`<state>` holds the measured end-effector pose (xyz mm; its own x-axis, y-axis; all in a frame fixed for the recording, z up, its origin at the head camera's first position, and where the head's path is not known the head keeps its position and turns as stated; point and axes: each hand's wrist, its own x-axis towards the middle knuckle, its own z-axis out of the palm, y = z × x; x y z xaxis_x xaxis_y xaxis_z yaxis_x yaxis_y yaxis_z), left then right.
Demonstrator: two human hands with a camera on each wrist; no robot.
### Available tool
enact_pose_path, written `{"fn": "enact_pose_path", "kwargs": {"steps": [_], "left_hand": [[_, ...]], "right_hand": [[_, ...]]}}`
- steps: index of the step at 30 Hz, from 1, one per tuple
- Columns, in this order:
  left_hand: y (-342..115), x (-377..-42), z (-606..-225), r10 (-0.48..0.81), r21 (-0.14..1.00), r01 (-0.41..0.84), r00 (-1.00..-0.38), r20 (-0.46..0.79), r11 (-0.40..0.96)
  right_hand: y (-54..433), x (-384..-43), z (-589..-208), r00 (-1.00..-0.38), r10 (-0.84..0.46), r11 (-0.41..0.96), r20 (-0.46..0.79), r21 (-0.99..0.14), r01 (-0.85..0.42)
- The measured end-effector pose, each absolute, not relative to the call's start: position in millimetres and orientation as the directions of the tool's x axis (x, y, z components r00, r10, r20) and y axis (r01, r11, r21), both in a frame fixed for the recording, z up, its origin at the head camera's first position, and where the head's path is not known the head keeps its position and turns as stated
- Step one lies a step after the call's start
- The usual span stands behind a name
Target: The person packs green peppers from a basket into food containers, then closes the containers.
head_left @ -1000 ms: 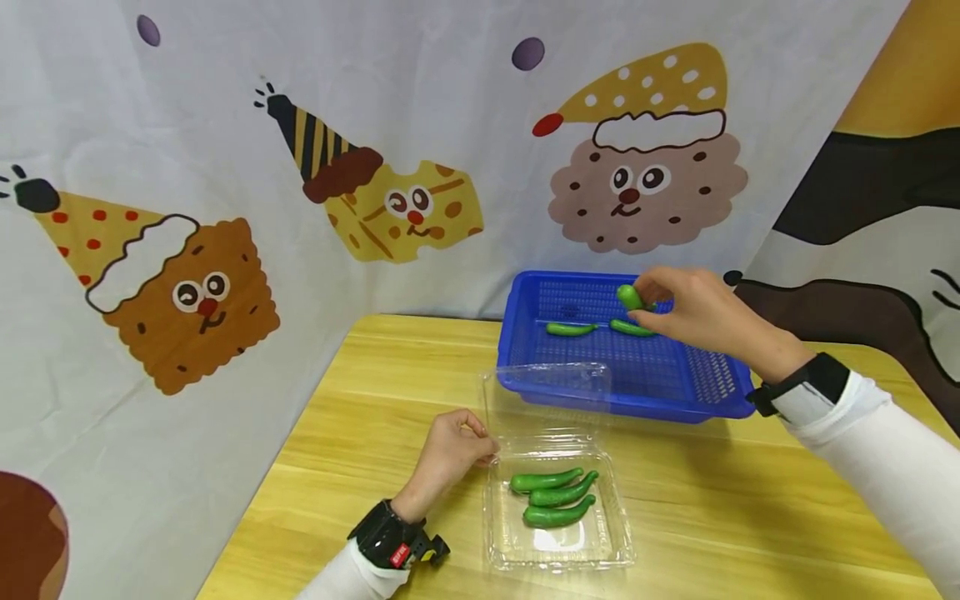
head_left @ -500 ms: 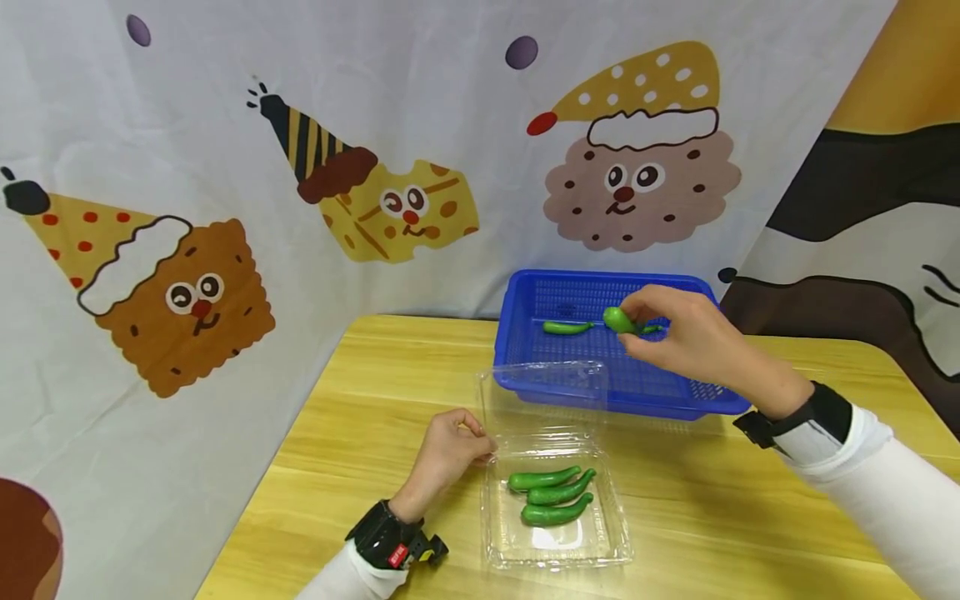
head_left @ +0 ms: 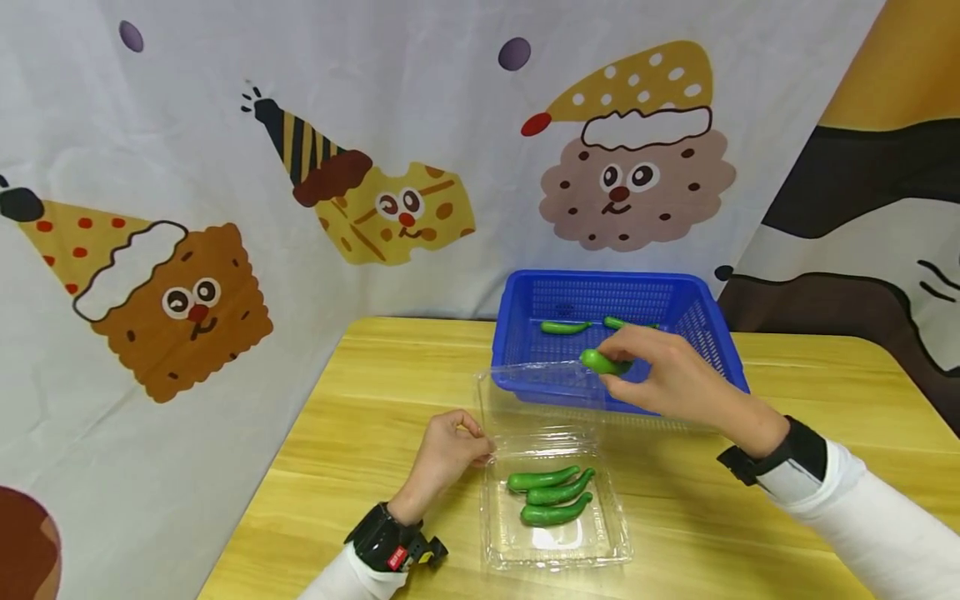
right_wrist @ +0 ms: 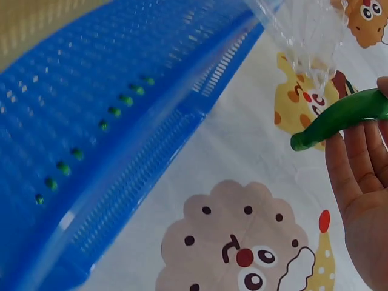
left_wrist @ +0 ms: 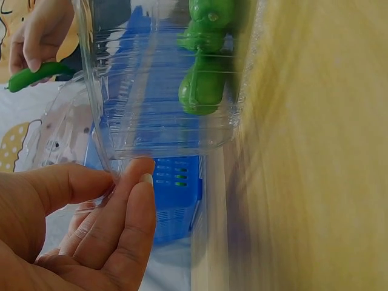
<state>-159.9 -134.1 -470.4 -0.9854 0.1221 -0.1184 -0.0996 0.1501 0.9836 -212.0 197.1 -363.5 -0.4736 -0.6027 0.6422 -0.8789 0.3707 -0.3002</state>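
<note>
My right hand (head_left: 667, 375) pinches a long green pepper (head_left: 598, 362) between thumb and fingers, over the near rim of the blue basket (head_left: 517, 283). In the right wrist view the pepper (right_wrist: 339, 116) is glossy and curved, narrowing to a blunt tip. My left hand (head_left: 448, 450) pinches the left edge of a clear plastic clamshell box (head_left: 517, 546) near its hinge; thumb and forefinger meet on the rim in the left wrist view. Three green peppers (head_left: 557, 512) lie side by side in the box's base. Its clear lid (head_left: 525, 400) is folded back toward the basket, overlapping it in the head view.
Two more green peppers (head_left: 564, 327) lie in the basket, one partly behind my right hand. Box and basket stand on a wood-grain table (head_left: 337, 400). A white cloth (head_left: 420, 75) with cartoon food figures hangs behind the table.
My right hand has carried the pepper from above the basket's far part toward me and leftward, to its near rim. The left hand keeps its hold on the box's edge.
</note>
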Motion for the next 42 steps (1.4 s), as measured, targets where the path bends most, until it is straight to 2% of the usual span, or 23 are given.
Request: {"fn": "enact_pose_path", "kwargs": {"steps": [6,14,21,24,29,36,42], "left_hand": [[-133.9,-159.1,-470.3,0.120,0.983,-0.108,-0.985,-0.126,0.145],[-132.9,-157.3,-467.0,0.117,0.986,-0.118,-0.984,-0.132,0.119],[-133.8,-158.8,-469.2,0.115,0.985,-0.125,-0.984,-0.139,0.116],[-134.7,-159.4,-471.1,0.120,0.985,-0.122,-0.983,-0.136,0.120],[-134.3,-158.3,-470.3,0.124,0.987,-0.114,-0.984,-0.128,0.117],[-134.1,-158.2,-470.8,0.123,0.986,-0.110,-0.985,-0.125,0.123],[-133.6,-158.4,-469.9,0.121,0.985,-0.118,-0.984,-0.133,0.123]], "right_hand": [[190.2,-204.4,-376.0,-0.444,-0.604,0.327,0.661,-0.303,-0.895],[179.4,-184.8,-391.5,-0.478,-0.614,0.308,0.628,-0.367,-0.878],[164.8,-168.7,-406.3,-0.452,-0.649,0.280,0.612,-0.360,-0.890],[158.6,-160.7,-413.6,-0.455,-0.679,0.309,0.576,-0.338,-0.889],[150.7,-147.2,-425.1,-0.528,-0.726,0.389,0.441,-0.371,-0.843],[142.5,-139.9,-441.4,-0.499,-0.752,0.370,0.431,-0.351,-0.860],[137.0,-133.8,-447.4,-0.497,-0.784,0.356,0.373,-0.386,-0.851]]}}
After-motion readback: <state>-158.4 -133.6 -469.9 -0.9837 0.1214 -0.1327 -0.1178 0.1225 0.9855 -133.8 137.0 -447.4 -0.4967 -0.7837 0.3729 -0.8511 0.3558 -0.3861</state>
